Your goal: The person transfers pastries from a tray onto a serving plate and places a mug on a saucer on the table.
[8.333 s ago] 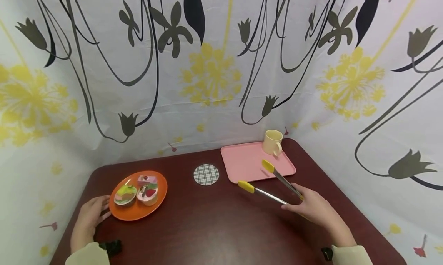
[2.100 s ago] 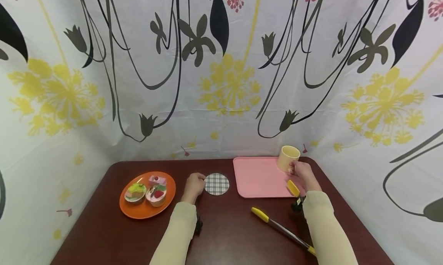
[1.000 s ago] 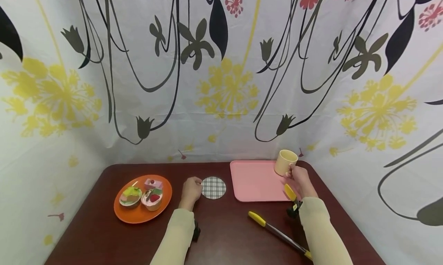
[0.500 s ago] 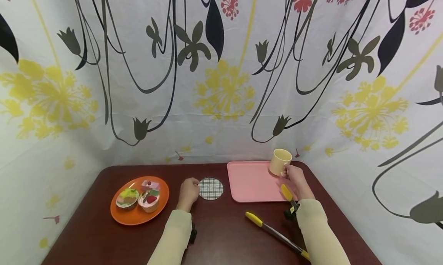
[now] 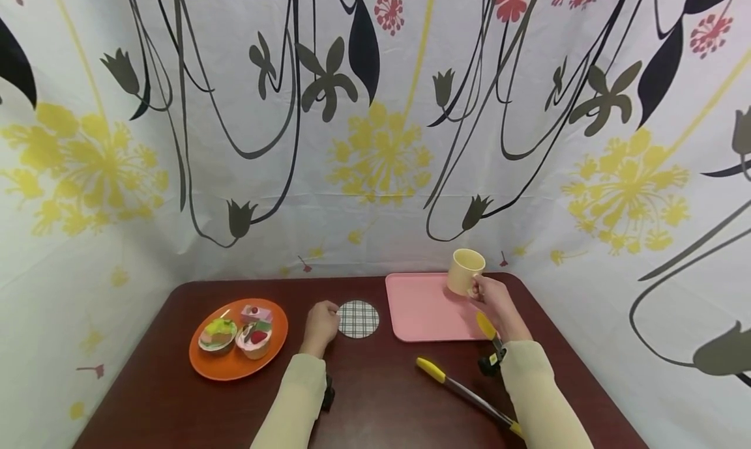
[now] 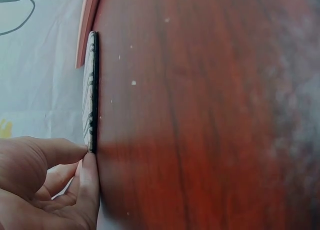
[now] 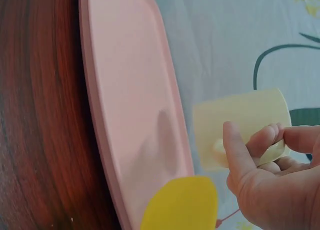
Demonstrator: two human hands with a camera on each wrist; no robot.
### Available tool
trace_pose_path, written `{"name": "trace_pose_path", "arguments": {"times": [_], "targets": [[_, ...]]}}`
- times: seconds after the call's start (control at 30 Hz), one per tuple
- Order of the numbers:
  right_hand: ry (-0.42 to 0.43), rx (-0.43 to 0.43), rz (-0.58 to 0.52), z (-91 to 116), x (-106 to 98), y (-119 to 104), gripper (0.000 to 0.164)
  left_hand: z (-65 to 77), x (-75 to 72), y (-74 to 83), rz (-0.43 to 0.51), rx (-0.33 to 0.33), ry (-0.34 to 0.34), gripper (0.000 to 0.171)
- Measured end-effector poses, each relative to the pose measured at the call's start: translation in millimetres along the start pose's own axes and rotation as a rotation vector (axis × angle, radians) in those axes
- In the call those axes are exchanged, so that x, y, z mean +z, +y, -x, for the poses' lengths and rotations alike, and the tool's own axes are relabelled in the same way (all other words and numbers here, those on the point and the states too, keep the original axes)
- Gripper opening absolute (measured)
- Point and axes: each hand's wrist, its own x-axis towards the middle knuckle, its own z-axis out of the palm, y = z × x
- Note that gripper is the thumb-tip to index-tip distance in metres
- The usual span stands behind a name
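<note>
My left hand (image 5: 321,326) pinches the near-left edge of a round plaid coaster (image 5: 358,319) between thumb and fingers. In the left wrist view the coaster (image 6: 91,94) shows edge-on, its thin dark underside close over the table. With my right hand (image 5: 495,299) I grip a pale yellow mug (image 5: 465,271) by its handle. The mug is upright over the back right part of the pink tray (image 5: 418,312). In the right wrist view a gap shows between the mug's base (image 7: 202,135) and the tray, and fingers hide part of the handle.
Yellow-tipped tongs (image 5: 475,401) lie spread on the dark table (image 5: 375,403), partly hidden under my right forearm; one tip overlaps the tray's near right edge. An orange plate (image 5: 220,372) with several toy pastries stands at the left. Patterned cloth (image 5: 328,221) hangs behind the table.
Earliest, my right hand held the tongs and my left was at the plate. Later both moved to mug and coaster. In the last second the mug has shifted left and slightly up.
</note>
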Motion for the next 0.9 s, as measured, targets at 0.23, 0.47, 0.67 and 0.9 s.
{"name": "trace_pose_path", "arguments": {"times": [0.23,0.47,0.67,0.9], "targets": [[-0.026,-0.063,0.079,9,13,-4,0.032,0.2,-5.3,2.3,0.016,-0.016,-0.026,0.026],[-0.047,-0.112,0.104,19,26,-6,0.033,0.0,-6.5,2.5,0.026,-0.035,-0.043,0.026],[-0.107,-0.177,0.141,30,40,-9,0.033,-2.4,-5.9,-0.2,0.032,-0.049,-0.045,0.026],[-0.111,-0.209,0.103,43,57,-11,0.032,-3.9,-4.9,-3.9,0.04,-0.058,-0.044,0.026]]}}
